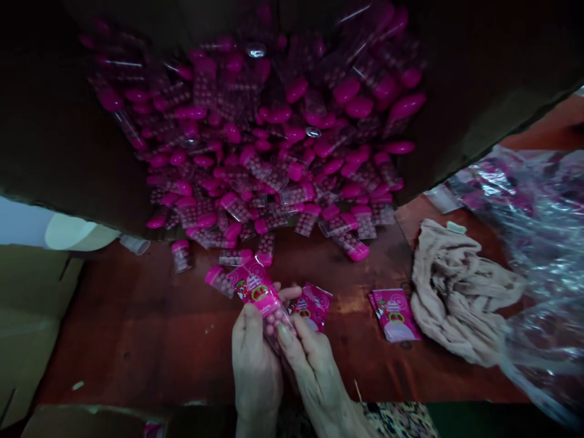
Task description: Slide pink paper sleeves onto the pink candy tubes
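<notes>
My left hand point(255, 365) and my right hand point(314, 389) both grip a clear tube of pink beads point(276, 325) with a pink cap. A pink printed label point(255, 287) lies along the tube, held against it. Just past my right hand's fingers lies a small pink printed packet point(314, 307) on the table. A large heap of similar pink-capped tubes point(237, 152) spreads beyond my hands, and a few loose tubes such as one point(181, 255) lie at its near edge.
A stack of pink cards point(395, 315) and crumpled beige fabric point(456, 292) lie to the right on the reddish-brown table point(137, 328). A clear plastic bag point(538, 243) bulges at the right edge. Dark cardboard panels point(45, 134) border the heap, with a cardboard flap point(31, 316) at the left.
</notes>
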The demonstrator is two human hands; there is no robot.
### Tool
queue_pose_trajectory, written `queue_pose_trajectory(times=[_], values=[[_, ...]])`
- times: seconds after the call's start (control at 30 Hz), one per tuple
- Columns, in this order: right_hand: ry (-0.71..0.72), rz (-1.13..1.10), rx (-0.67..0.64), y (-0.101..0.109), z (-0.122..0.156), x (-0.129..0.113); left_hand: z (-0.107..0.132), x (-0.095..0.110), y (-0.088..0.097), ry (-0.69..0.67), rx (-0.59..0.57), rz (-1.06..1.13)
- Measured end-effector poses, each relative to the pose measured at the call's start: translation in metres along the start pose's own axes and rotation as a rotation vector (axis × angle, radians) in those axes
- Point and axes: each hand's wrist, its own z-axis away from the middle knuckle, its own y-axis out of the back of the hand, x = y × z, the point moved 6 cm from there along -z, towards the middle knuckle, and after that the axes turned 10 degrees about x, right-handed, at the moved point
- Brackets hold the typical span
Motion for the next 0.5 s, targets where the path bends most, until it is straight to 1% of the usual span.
queue_pose_trajectory(times=[0.07, 0.17, 0.3, 0.37, 0.43, 0.5], values=[[-0.003, 0.043, -0.008, 0.000, 0.004, 0.002, -0.001, -0.001, 0.000, 0.004, -0.009, 0.013], [-0.008, 0.060, -0.036, 0.000, 0.010, -0.001, 0.003, -0.005, -0.001, 0.059, -0.030, -0.015], [0.050, 0.110, -0.041, 0.002, 0.011, -0.006, 0.009, -0.008, 0.001, 0.086, -0.048, -0.071], [0.060, 0.118, -0.048, 0.001, 0.010, -0.006, 0.009, -0.008, 0.002, 0.084, -0.033, -0.074], [0.016, 0.068, -0.049, 0.001, 0.007, -0.004, 0.009, -0.007, 0.002, 0.075, -0.001, -0.059], [-0.078, -0.028, -0.056, 0.000, 0.005, -0.001, 0.010, -0.005, 0.002, 0.038, 0.041, -0.054]])
